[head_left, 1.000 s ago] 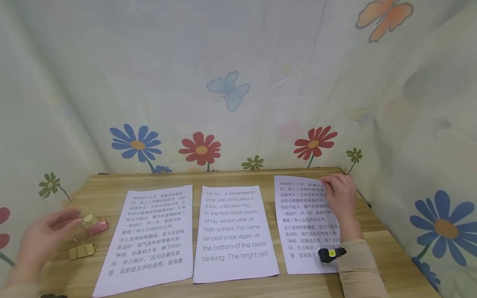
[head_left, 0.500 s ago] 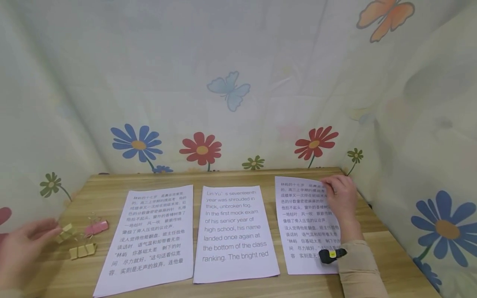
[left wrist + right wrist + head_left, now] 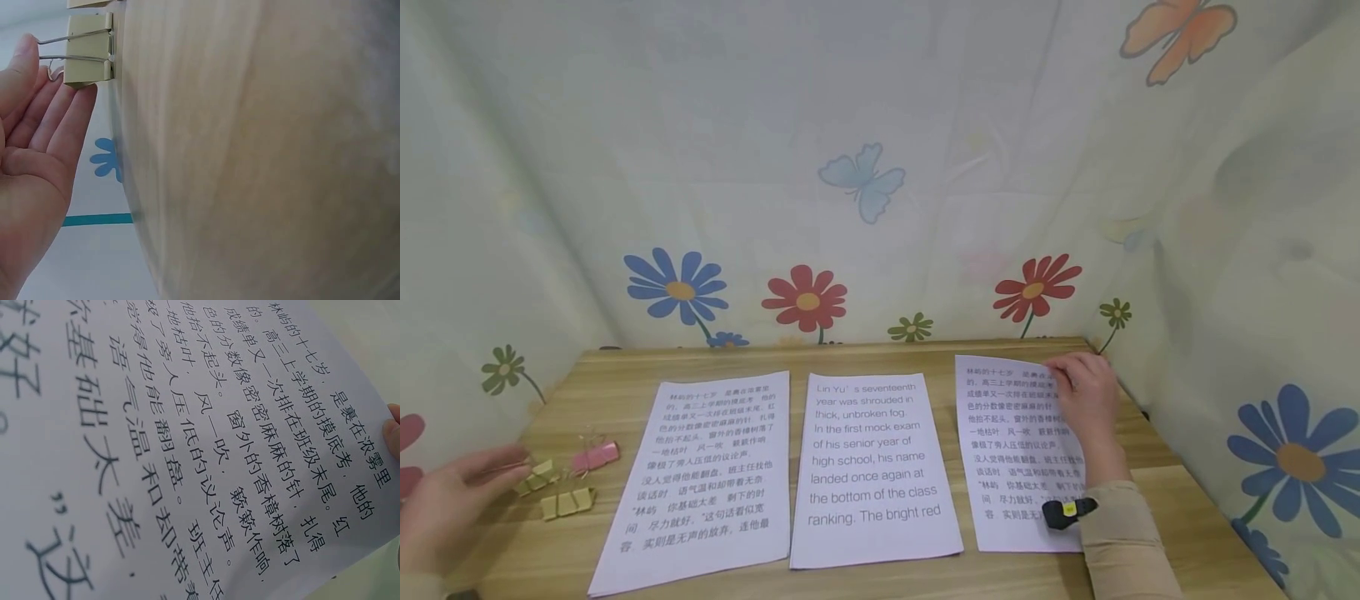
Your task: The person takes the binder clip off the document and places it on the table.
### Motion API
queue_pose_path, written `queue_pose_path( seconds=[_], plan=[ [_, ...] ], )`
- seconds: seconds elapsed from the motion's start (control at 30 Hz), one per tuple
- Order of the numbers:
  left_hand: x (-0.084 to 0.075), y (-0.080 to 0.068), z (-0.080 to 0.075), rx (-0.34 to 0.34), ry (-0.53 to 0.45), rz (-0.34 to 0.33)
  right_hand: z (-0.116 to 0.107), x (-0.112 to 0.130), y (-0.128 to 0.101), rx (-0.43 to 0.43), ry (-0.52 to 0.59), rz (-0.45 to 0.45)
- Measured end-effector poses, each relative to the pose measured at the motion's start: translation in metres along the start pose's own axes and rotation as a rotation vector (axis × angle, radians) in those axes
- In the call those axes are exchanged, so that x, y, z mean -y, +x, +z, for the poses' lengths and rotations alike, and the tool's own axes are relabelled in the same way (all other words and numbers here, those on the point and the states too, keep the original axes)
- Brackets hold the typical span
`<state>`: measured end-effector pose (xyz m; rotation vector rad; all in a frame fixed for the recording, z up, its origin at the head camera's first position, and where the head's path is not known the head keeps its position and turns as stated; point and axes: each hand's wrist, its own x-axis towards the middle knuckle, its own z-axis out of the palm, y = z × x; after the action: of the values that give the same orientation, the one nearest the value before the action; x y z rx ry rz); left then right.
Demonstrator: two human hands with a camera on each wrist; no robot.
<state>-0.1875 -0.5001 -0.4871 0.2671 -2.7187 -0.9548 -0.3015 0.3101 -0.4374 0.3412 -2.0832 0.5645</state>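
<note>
With fingers straight, the left hand (image 3: 445,508) touches a gold clip (image 3: 535,477) at the left edge of the desk (image 3: 880,354), and its grip should pinch the wire handles squarely, while the right hand (image 3: 1086,396) pinches the right sheet (image 3: 1011,467).

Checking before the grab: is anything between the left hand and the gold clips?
Nothing visible. The left hand lies open, fingertips already at the nearest gold clip; the second gold clip and pink clip lie just beyond.
</note>
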Motion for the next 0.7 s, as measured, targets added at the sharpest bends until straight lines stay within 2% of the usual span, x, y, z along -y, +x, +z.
queue_pose_path(
  seconds=[0.1, 0.2, 0.33, 0.47, 0.53, 0.7],
  plan=[
    [0.002, 0.001, 0.001, 0.008, -0.030, 0.000, 0.000, -0.001, -0.001, 0.004, -0.002, -0.001],
    [0.002, 0.001, 0.001, 0.026, -0.036, -0.035, 0.001, -0.002, 0.000, 0.015, -0.007, 0.002],
    [-0.002, -0.001, 0.001, 0.003, -0.001, -0.051, 0.003, -0.004, 0.000, 0.035, -0.024, 0.013],
    [-0.008, -0.004, 0.000, -0.050, -0.015, 0.006, 0.007, -0.007, 0.000, 0.070, -0.038, 0.043],
    [-0.012, -0.005, -0.002, -0.068, -0.058, 0.043, 0.009, -0.009, 0.000, 0.095, -0.047, 0.062],
    [-0.025, -0.004, -0.004, -0.124, -0.104, 0.165, 0.013, -0.012, 0.001, 0.150, -0.064, 0.116]
  ],
)
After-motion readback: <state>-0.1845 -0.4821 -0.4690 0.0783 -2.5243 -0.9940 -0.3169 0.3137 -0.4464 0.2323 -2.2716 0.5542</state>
